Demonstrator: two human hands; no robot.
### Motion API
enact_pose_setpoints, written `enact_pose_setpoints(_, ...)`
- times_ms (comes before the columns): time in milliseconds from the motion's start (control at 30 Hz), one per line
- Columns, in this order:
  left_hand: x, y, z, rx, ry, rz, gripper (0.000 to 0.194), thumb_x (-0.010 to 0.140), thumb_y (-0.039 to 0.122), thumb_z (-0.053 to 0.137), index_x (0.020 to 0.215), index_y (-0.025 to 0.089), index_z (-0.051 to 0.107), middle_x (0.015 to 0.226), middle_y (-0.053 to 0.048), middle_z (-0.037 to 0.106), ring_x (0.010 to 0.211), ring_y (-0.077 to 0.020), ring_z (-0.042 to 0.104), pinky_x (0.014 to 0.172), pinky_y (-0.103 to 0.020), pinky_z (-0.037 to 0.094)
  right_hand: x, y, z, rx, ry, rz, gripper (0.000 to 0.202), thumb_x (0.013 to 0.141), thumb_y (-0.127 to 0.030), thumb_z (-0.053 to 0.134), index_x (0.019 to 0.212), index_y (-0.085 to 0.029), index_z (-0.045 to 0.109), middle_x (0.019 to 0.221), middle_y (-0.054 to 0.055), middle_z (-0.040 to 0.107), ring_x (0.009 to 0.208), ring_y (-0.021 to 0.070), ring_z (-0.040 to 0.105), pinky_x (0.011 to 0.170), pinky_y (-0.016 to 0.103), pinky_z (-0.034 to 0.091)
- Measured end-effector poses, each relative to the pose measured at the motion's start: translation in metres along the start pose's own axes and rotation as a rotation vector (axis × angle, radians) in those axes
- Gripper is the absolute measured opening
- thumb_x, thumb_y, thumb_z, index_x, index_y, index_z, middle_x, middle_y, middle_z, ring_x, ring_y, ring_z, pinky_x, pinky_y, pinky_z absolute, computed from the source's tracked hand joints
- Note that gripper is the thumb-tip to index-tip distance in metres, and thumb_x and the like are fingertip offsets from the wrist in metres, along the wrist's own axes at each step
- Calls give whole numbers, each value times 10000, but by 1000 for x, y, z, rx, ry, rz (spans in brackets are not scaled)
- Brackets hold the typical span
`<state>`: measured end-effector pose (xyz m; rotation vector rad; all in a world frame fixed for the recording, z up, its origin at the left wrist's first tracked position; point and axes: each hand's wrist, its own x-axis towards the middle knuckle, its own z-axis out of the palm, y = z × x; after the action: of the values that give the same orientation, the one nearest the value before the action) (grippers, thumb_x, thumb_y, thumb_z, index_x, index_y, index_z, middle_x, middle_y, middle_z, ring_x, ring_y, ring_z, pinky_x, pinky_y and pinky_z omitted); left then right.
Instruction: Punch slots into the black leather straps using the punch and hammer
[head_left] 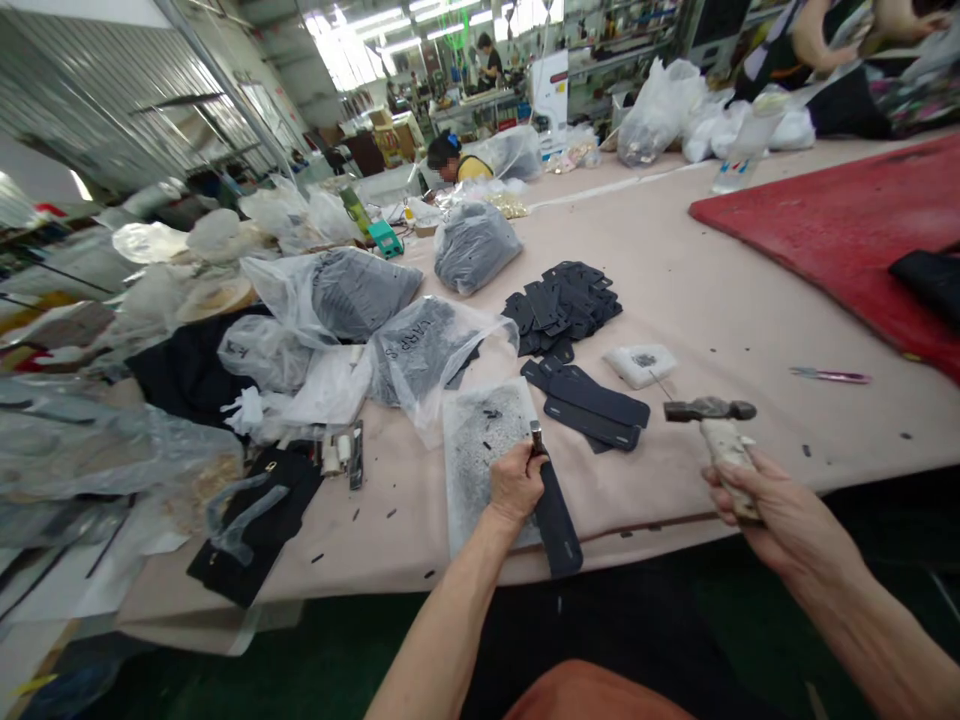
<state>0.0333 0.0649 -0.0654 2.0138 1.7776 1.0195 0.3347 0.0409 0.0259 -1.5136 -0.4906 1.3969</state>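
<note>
- Gripping a small metal punch (536,437) upright, the left hand (514,484) has its grip closed around the tool, the tip pressed onto a long black strap piece (559,518).
- That strap piece lies partly on a grey pad (480,450) at the near edge of the counter (720,300) and overhangs the edge toward the person.
- Raised off to the right, the right hand (757,495) has its grip wrapped tight around the pale handle of a hammer (712,415); the dark hammer head is held level above the counter, apart from the punch.
- Just beyond the punch lie a few more long black strap pieces (592,405), and farther back a heap of smaller black pieces (562,300).
- A small white block (641,363) sits between the heap and the hammer.
- Clear plastic bags (420,345) of dark parts crowd the left side of the counter.
- A red mat (832,225) covers the far right, with a thin pink tool (829,376) lying near it.
- Another person sits at the far end of the counter, too small to describe further.
</note>
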Motion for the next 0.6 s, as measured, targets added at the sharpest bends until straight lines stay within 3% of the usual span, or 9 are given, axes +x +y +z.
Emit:
enact_pose_setpoints(100, 1, 1, 0, 23, -3, 13, 135, 823, 154, 607, 914, 222, 680, 784, -45, 719, 744, -212, 690, 665, -279, 498, -31, -37, 33, -271, -106, -391, 450, 739, -365, 707, 1156, -244, 590, 746, -1, 607, 515, 113, 514, 435, 222, 439)
enact_pose_setpoints(233, 1, 2, 0, 81, -33, -21, 107, 844, 177, 588, 901, 214, 670, 787, -41, 714, 748, -200, 687, 672, -268, 490, -54, -67, 70, -691, -221, -893, 618, 868, -329, 583, 1456, -251, 410, 906, 27, 670, 641, 142, 599, 648, 282, 535)
enact_pose_setpoints(367, -1, 2, 0, 102, -48, -14, 118, 855, 170, 565, 912, 210, 660, 818, -37, 718, 771, -193, 686, 691, -267, 487, -54, -72, 89, -1046, -535, -1109, 543, 903, -225, 495, 1444, -234, 443, 939, 53, 704, 778, 180, 662, 723, 299, 547)
enact_pose_setpoints(433, -1, 2, 0, 100, -31, 4, 114, 858, 166, 558, 894, 210, 658, 800, -32, 716, 755, -191, 684, 677, -266, 483, -58, -81, 94, -1120, -595, -1137, 536, 905, -198, 487, 1439, -234, 449, 988, 61, 715, 814, 185, 675, 726, 295, 554)
enact_pose_setpoints(500, -1, 2, 0, 95, -10, 14, 103, 849, 162, 570, 877, 209, 657, 780, -30, 714, 735, -189, 682, 662, -262, 477, -67, -92, 98, -1024, -550, -1199, 546, 915, -193, 492, 1455, -238, 423, 1057, 59, 711, 850, 182, 680, 750, 291, 561)
enact_pose_setpoints(600, -1, 2, 0, 83, 12, 11, 89, 834, 156, 590, 864, 207, 656, 772, -35, 714, 731, -190, 682, 661, -258, 473, -77, -95, 103, -724, -318, -1327, 617, 914, -189, 530, 1500, -237, 342, 1098, 59, 695, 844, 179, 680, 776, 301, 570)
